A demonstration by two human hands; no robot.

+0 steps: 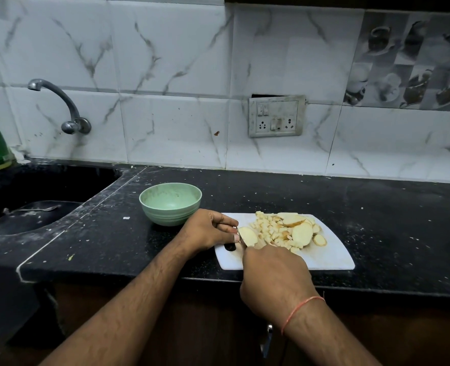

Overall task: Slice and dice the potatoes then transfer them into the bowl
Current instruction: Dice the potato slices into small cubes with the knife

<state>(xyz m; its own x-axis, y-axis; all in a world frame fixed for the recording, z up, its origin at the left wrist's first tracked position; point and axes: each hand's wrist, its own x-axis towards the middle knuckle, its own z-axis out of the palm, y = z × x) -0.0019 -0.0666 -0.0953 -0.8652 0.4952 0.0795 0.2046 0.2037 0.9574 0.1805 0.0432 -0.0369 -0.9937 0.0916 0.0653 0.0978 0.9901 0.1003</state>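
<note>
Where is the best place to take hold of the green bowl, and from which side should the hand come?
Grip the green bowl at its rim, thumb inside and fingers on the outer wall, or cup the rounded wall from the left. It stands upright and looks empty. Its left and far sides are free; the left hand and the white cutting board crowd its right, near side.

One head-worn, wide-angle view looks forward and down from above the near edge of the black table. It faces the tiled wall behind the table, which fills the upper half. The table sits close below, lines bowing toward the edges.
</note>
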